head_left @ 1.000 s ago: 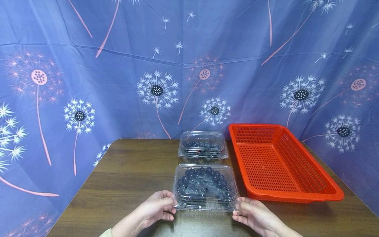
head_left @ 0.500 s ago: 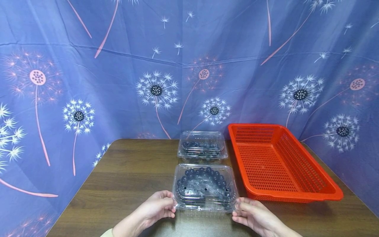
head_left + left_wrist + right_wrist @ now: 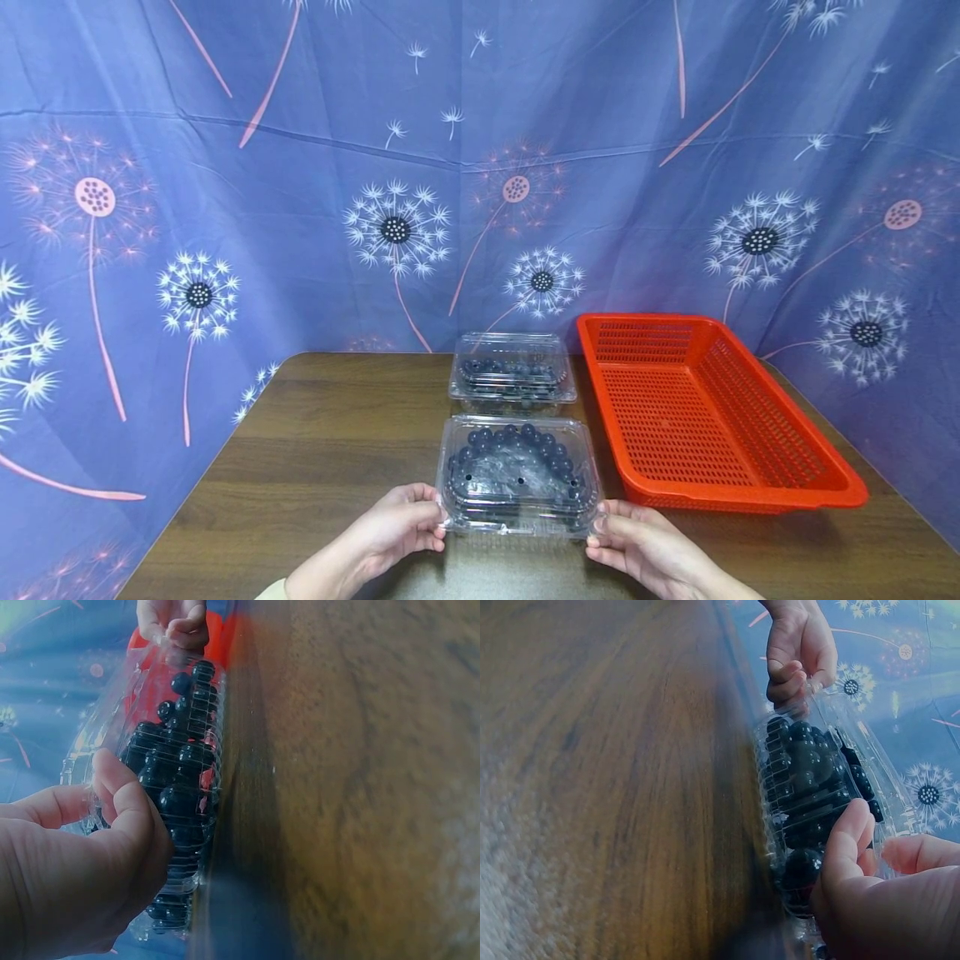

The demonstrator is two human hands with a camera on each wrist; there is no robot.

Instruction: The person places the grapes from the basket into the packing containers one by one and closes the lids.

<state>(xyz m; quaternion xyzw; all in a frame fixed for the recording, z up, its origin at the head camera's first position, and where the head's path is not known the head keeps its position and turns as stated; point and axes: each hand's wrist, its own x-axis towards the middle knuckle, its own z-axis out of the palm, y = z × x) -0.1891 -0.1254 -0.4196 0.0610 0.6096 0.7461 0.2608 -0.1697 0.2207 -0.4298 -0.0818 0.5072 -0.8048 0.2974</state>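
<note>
A clear plastic clamshell box [image 3: 521,508] holding dark, round grapes [image 3: 512,433] sits near the front of the table, its lid down. My left hand [image 3: 401,531] pinches its front left corner between thumb and fingers. At the front right corner, the thumb and fingers of my right hand [image 3: 637,537] pinch the rim. Both wrist views show the box side-on, with grapes [image 3: 180,799] visible through its ribbed wall. In the right wrist view the far hand [image 3: 802,652] is the left one, gripping the opposite corner.
Directly behind stands a second clear clamshell box [image 3: 513,389] with dark grapes. An orange-red perforated plastic basket [image 3: 742,497] stands to the right, close beside both boxes. The brown wooden table [image 3: 330,433] backs onto a blue dandelion-print cloth [image 3: 300,250].
</note>
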